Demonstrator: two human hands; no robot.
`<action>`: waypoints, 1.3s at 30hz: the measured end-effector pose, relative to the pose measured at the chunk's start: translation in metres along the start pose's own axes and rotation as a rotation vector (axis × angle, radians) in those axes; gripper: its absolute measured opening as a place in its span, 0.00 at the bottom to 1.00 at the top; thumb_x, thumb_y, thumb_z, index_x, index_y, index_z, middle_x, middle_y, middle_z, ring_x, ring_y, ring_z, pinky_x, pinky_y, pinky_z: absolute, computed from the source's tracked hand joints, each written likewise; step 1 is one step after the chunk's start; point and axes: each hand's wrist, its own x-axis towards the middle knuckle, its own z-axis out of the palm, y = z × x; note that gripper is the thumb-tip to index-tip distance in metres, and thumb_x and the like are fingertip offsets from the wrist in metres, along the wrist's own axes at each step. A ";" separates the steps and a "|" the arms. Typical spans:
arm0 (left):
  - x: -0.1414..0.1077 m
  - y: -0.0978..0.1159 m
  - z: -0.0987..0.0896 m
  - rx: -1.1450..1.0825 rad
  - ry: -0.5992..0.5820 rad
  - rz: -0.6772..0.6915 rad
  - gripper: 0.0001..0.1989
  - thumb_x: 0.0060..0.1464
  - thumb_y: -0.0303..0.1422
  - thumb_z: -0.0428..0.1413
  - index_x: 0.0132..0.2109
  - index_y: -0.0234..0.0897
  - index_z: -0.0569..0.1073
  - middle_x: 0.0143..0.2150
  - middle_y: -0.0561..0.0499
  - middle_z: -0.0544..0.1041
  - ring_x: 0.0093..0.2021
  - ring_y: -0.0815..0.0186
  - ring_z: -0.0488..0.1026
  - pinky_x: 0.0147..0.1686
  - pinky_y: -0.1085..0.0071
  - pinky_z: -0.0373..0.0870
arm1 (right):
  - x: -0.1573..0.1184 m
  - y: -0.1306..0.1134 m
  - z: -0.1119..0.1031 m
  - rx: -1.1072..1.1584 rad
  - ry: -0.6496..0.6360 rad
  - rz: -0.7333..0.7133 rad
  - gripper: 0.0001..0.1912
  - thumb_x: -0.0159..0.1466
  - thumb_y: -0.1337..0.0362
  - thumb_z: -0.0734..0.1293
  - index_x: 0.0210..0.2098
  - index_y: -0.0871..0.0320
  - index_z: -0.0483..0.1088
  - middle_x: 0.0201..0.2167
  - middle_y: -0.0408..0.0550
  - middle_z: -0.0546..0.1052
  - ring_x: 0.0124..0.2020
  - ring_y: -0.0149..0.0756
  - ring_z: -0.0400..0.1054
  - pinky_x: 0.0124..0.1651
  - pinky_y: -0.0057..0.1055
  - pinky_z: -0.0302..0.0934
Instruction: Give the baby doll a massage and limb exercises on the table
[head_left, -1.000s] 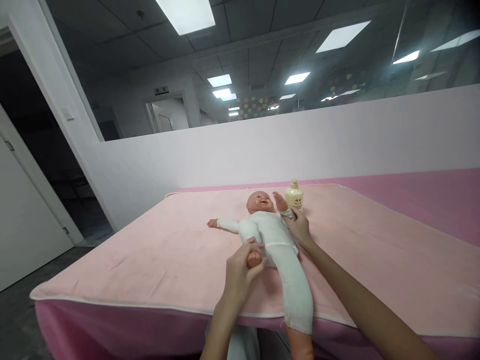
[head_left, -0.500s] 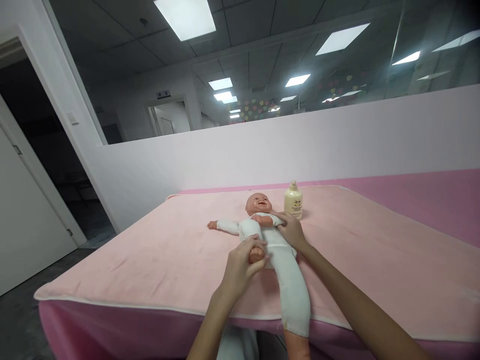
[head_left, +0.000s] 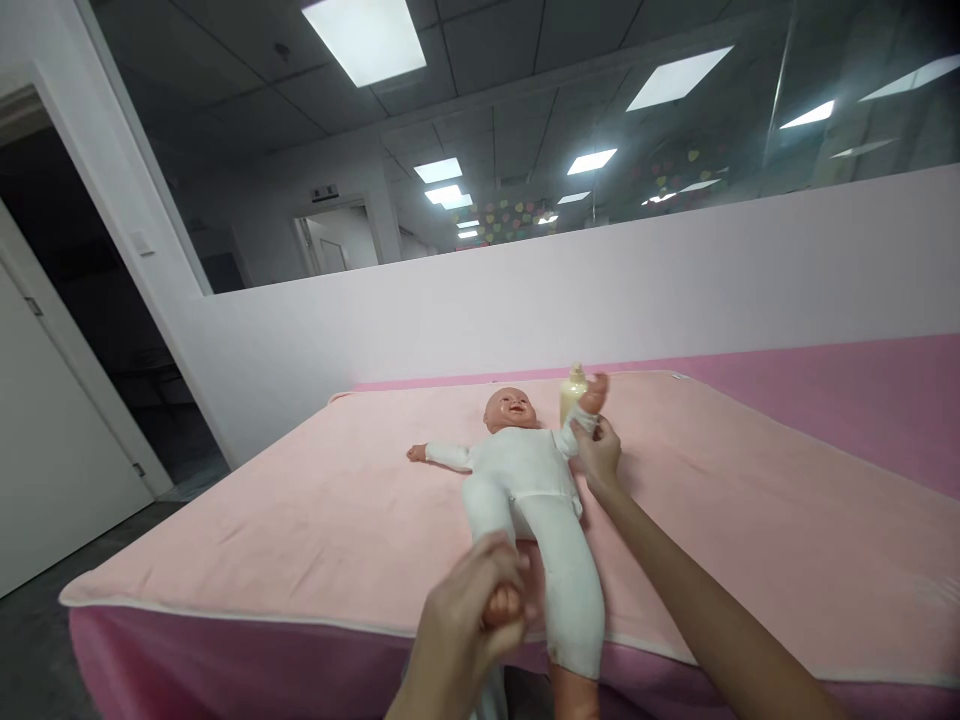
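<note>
A baby doll [head_left: 525, 465] in a white body lies on its back, its head toward the wall. My left hand [head_left: 476, 610] is wrapped round the doll's foot near the front edge, slightly blurred. With its fingers closed, my right hand [head_left: 600, 455] holds the doll's arm [head_left: 581, 425] at the wrist, raised at the right side. The doll's other arm is stretched out on the blanket. Behind the raised doll hand stands a pale yellow pump bottle [head_left: 571, 390], partly hidden.
A pink blanket [head_left: 300, 520] with a pale hem covers the padded table. Behind it rises a white wall [head_left: 525, 310] topped by glass. A door [head_left: 52, 430] and a dark doorway are at the left.
My left hand has drawn the doll's foot down toward me, straightening the bent leg. My right hand has moved the doll's arm from its chest outward and up, beside the bottle.
</note>
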 end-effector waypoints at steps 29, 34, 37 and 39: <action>0.046 -0.023 0.007 -0.254 -0.035 -0.124 0.06 0.49 0.34 0.57 0.33 0.37 0.71 0.46 0.46 0.75 0.58 0.58 0.63 0.54 0.65 0.61 | -0.017 -0.011 0.006 -0.145 -0.346 -0.317 0.21 0.54 0.63 0.61 0.46 0.57 0.71 0.43 0.50 0.75 0.43 0.40 0.67 0.47 0.36 0.60; -0.014 -0.002 0.021 -0.383 -0.106 -0.083 0.09 0.46 0.38 0.61 0.30 0.36 0.72 0.40 0.46 0.77 0.49 0.59 0.70 0.49 0.71 0.65 | -0.002 0.003 0.002 0.062 0.064 0.157 0.24 0.52 0.51 0.63 0.41 0.62 0.69 0.39 0.55 0.76 0.36 0.41 0.69 0.35 0.32 0.62; -0.027 0.005 0.014 -0.402 -0.110 -0.091 0.11 0.45 0.39 0.61 0.31 0.37 0.73 0.40 0.45 0.77 0.50 0.59 0.70 0.49 0.71 0.66 | 0.001 0.010 0.000 0.104 0.151 0.315 0.24 0.54 0.51 0.61 0.44 0.60 0.67 0.41 0.55 0.75 0.36 0.40 0.70 0.32 0.30 0.63; -0.016 0.005 0.004 -0.380 -0.063 -0.137 0.11 0.47 0.39 0.60 0.32 0.37 0.72 0.43 0.45 0.76 0.53 0.58 0.68 0.51 0.69 0.65 | -0.001 0.009 -0.001 0.066 0.142 0.277 0.23 0.54 0.52 0.60 0.44 0.60 0.68 0.41 0.54 0.75 0.35 0.40 0.70 0.32 0.30 0.63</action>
